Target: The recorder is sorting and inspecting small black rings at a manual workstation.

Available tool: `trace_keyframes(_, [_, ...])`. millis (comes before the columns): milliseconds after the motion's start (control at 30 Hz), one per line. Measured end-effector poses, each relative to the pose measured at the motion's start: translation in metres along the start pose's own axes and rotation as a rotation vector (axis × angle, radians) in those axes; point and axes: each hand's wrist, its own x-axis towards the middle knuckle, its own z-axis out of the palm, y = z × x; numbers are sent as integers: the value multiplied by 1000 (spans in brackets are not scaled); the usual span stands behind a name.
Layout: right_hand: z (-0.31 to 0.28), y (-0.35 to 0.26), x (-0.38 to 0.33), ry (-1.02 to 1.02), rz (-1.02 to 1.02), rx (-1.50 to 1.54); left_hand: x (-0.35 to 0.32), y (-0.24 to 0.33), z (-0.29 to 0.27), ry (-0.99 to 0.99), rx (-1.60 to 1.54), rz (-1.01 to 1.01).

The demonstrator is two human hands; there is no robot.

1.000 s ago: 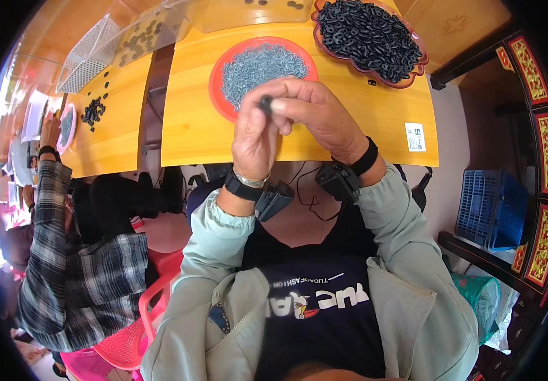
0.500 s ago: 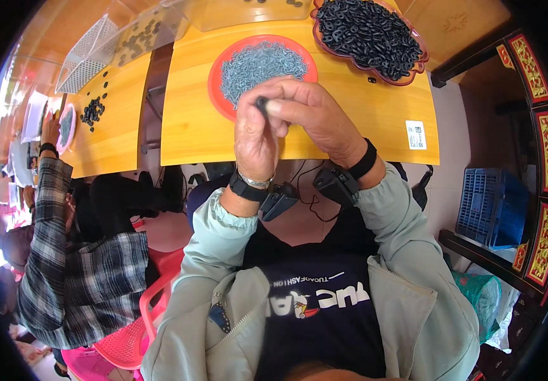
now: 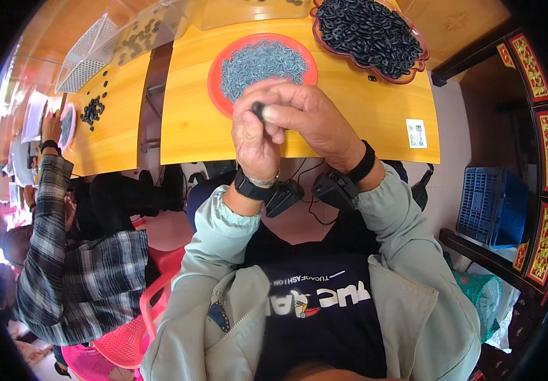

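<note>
I look down from the head camera at my two hands, raised together over the near edge of a yellow wooden desk point(image 3: 375, 120). My left hand point(image 3: 255, 136) is curled closed, pinching a small dark ring-shaped piece point(image 3: 259, 110) between thumb and fingertips. My right hand point(image 3: 309, 117) is also curled, its fingers closed over the same small piece from the 3 o'clock side, so both hands touch each other around it. Each wrist wears a black band with a small black device hanging below. Just beyond my hands, at 12 o'clock, a round red plate point(image 3: 215, 71) holds a heap of small grey metal rings point(image 3: 260, 61). At 1 o'clock, farther back, a dark red scalloped tray point(image 3: 421, 60) is piled with black rubber rings point(image 3: 368, 28). A white label point(image 3: 417, 133) lies on the desk at 3 o'clock. At 9 o'clock, well apart, another person in a plaid sleeve point(image 3: 48, 203) reaches a hand point(image 3: 51, 127) to a second yellow desk point(image 3: 118, 120) with a scatter of dark pieces point(image 3: 92, 110). A blue crate point(image 3: 487, 206) sits on the floor at 4 o'clock.
</note>
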Motion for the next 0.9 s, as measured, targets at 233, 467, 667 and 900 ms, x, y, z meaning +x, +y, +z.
trace_keyframes(233, [2, 7, 3, 55, -61, -1, -3, -2, 1, 65, 115, 24])
trace_keyframes(467, [0, 17, 8, 167, -37, -2, 6, 5, -4, 100, -273, -289])
trace_keyframes(667, [-4, 22, 8, 133, -35, -8, 9, 3, -8, 87, -363, -361])
trace_keyframes(900, [-5, 18, 7, 181, -48, -73, 11, 2, -7, 35, -350, -354])
